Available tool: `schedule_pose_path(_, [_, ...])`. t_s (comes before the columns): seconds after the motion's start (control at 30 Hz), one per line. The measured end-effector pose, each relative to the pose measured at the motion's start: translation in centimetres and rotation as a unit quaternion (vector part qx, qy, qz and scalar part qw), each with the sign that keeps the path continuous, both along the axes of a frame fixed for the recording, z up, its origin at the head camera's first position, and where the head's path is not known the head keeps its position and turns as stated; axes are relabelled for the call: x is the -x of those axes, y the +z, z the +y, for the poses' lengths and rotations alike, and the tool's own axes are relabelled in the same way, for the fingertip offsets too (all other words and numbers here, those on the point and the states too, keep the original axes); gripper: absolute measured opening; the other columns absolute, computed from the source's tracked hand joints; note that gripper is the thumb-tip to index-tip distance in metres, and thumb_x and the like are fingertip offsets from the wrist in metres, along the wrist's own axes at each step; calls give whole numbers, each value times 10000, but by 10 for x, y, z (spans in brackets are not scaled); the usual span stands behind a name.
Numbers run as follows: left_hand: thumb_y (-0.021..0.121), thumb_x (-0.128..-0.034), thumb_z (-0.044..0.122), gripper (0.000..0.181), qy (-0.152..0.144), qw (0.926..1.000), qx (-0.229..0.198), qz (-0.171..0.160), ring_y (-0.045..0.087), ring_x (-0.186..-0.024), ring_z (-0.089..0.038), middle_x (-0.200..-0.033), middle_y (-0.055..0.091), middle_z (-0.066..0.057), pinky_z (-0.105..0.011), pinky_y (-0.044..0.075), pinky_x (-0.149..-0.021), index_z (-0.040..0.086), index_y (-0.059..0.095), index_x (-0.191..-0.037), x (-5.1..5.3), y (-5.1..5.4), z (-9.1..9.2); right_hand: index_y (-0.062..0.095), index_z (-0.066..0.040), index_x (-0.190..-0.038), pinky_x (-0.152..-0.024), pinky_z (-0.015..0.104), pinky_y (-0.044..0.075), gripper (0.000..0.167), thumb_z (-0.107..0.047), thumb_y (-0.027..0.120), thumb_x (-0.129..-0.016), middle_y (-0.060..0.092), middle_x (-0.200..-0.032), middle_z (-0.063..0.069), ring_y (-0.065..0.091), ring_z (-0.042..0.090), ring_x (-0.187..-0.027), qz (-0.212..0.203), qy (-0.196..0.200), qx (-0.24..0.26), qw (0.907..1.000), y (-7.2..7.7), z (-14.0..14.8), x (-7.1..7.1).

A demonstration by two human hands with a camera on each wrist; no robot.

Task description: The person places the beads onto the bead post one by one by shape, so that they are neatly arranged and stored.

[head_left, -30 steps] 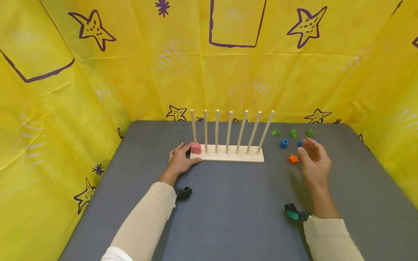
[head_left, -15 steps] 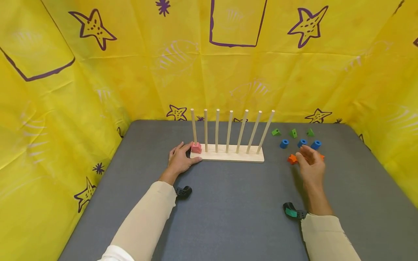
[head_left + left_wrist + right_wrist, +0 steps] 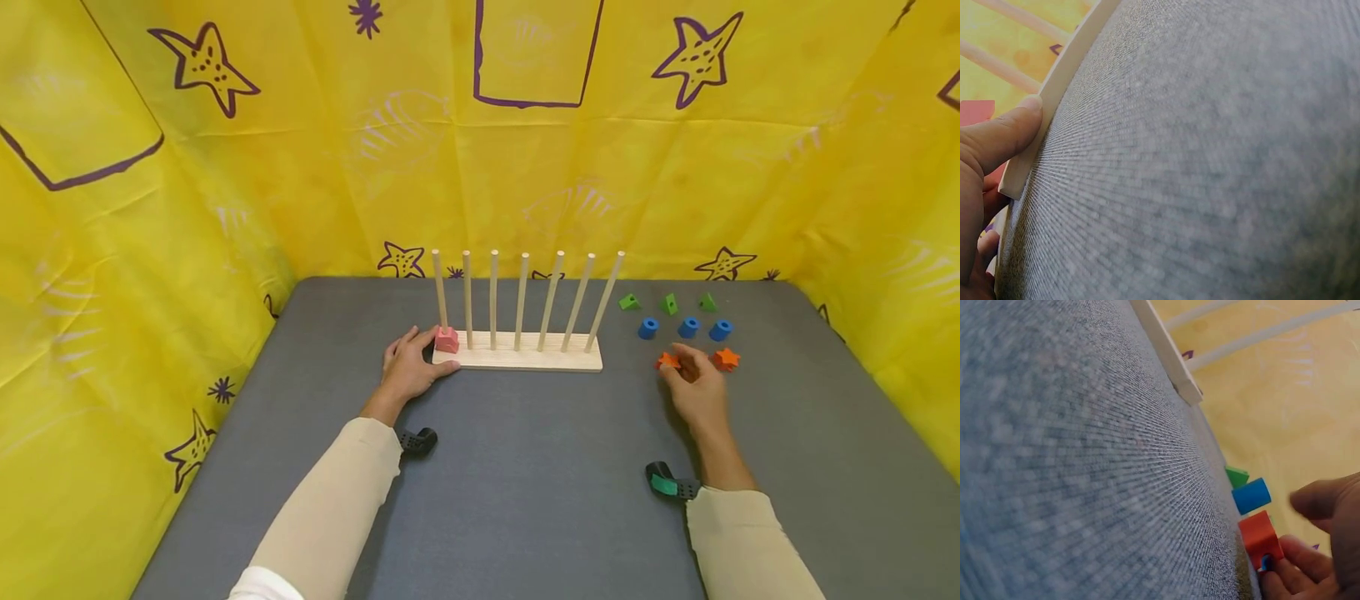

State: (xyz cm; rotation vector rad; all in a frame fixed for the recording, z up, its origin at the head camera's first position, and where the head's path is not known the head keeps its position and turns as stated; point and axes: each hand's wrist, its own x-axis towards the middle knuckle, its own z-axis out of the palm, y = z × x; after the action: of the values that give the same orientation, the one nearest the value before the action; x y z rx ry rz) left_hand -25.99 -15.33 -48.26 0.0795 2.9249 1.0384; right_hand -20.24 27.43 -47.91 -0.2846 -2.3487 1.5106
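A wooden peg stand (image 3: 536, 360) with several upright rods stands in the middle of the table. My left hand (image 3: 407, 368) grips its left end; in the left wrist view the thumb (image 3: 1013, 134) presses the base's front edge. A pink block (image 3: 447, 341) sits at the foot of the leftmost rod. On the right, my right hand (image 3: 701, 393) reaches down to an orange star-shaped block (image 3: 667, 360), partly covering it. In the right wrist view, fingers (image 3: 1300, 559) touch that block while the thumb stands apart from it.
Another orange star block (image 3: 726, 359) lies just right of my right hand. Behind are blue cylinders (image 3: 648, 328) in a row and green triangular blocks (image 3: 629, 302) farther back. Yellow patterned cloth (image 3: 510, 183) rises around the grey table (image 3: 525, 483).
My right hand has moved left and down from over the blue cylinders to the left orange star block, uncovering the other orange star. The left hand stays on the peg stand.
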Motion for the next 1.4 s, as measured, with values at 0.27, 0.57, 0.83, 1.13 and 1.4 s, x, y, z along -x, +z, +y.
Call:
schedule_pose_path(0.27, [765,-801,455,855,104,9999,-55,-113,129,-1417,-349,-1505,350,-162,-567,50,-1100,152,379,-1501,0,-1,0,585,15,-1285,-919,429,453,426,93,556,-867,576,-1255,253,551,360,-1143,-310,175,-903,9953,-3,4,-1])
schedule_pose_path(0.57, [765,-801,457,859,130,9997,-77,-171,119,-1417,-357,-1511,338,-164,-575,39,-1098,159,372,-1504,0,0,1,670,-3,-1176,-815,472,464,322,21,655,-856,656,-1075,244,622,375,-962,-125,115,-1672,9858,-5,4,0])
schedule_pose_path(0.83, [765,-810,437,850,119,9998,-87,-143,119,-1423,-332,-1510,340,-162,-561,20,-1103,147,369,-1504,0,0,1,673,18,-1150,-828,457,436,265,-102,645,-916,656,-1056,231,593,357,-961,-207,-118,-1544,9877,-6,3,0])
schedule_pose_path(1.13, [763,-807,450,854,99,9999,-26,-137,133,-1423,-323,-1506,347,-164,-550,19,-1107,157,368,-1506,0,-1,1,661,19,-1161,-843,501,411,381,-298,580,-966,639,-1085,234,562,388,-995,-474,-143,-1519,9872,-1,3,-1])
schedule_pose_path(1.4, [759,-808,461,852,59,9999,26,-77,137,-1426,-301,-1500,365,-148,-533,7,-1110,156,373,-1504,1,-1,1,640,54,-1157,-819,529,422,406,-250,701,-895,651,-1023,250,573,386,-929,-551,99,-1853,9811,-1,4,-2])
